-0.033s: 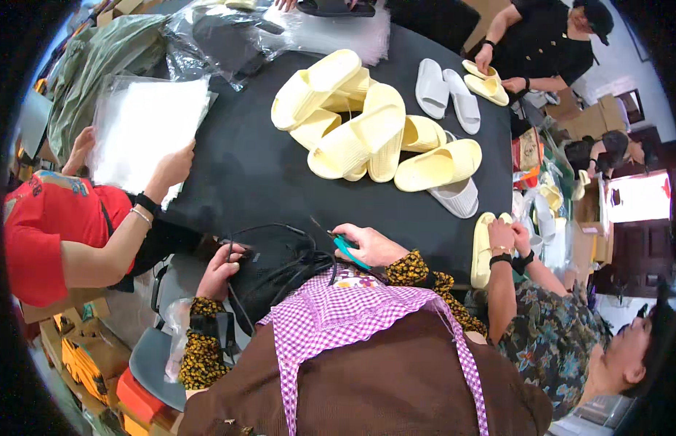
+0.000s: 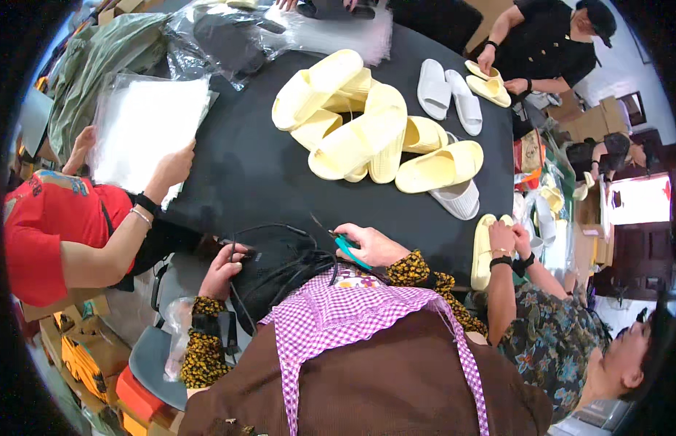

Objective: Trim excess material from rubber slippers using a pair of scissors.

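My right hand (image 2: pixel 379 248) is closed around teal-handled scissors (image 2: pixel 350 251), their thin metal blade pointing up and left over the black tabletop. At the table's near edge my left hand (image 2: pixel 223 270) is closed, its fingertips against something dark that I cannot make out. Between the two hands lies a black bag-like thing (image 2: pixel 269 269) with a tangle of black cords (image 2: pixel 298 251), partly in front of my purple checked apron. Farther out on the table is a heap of pale yellow slippers (image 2: pixel 363 134), with a grey slipper (image 2: pixel 456 200) partly under one of them.
A pair of grey slippers (image 2: pixel 447 94) lies at the far right. At left a person in red (image 2: pixel 76 240) holds white sheets in clear plastic (image 2: pixel 145 131). At right another person's hands (image 2: pixel 509 240) touch yellow slippers (image 2: pixel 483 251). Clear plastic bags (image 2: pixel 229 43) cover the far edge.
The hands on the table's far edge have shifted slightly. My own hands and the scissors stay in place.
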{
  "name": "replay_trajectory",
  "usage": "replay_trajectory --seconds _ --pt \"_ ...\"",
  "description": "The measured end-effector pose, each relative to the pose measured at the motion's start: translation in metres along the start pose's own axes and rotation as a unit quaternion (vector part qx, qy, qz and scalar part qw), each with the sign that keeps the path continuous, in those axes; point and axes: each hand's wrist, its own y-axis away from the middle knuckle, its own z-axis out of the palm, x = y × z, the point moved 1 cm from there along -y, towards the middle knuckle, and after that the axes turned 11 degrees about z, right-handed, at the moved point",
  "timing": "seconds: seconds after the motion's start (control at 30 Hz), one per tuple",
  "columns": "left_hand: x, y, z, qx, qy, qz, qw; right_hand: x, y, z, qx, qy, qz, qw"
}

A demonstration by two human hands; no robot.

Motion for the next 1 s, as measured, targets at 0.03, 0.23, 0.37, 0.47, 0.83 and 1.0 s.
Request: replay_trajectory --seconds 0.03,0.23,0.37,0.47,0.83,1.0 --pt "-0.004 -0.002 0.003 -0.004 0.01 -0.013 1.0 0.003 -0.002 -0.002 0.003 0.014 0.009 1.0" --pt "-0.018 -0.031 0.004 0.0 -0.04 -0.032 0.999 0.019 0.0 -0.011 0.018 0.0 0.037 0.999" --pt "-0.018 -0.059 0.016 -0.022 -0.032 -0.074 0.997 0.025 0.008 -0.018 0.044 -0.006 0.066 0.997" --pt "-0.009 -0.077 0.029 -0.06 -0.07 -0.092 0.991 0.032 0.013 -0.021 0.061 -0.009 0.094 0.994" --pt "-0.002 -0.094 0.022 -0.101 -0.15 -0.13 0.975 0.04 0.014 -0.018 0.134 -0.062 0.086 0.985" --pt "0.006 -0.088 0.024 -0.127 -0.189 -0.141 0.963 0.054 0.008 -0.017 0.192 -0.096 0.08 0.973"
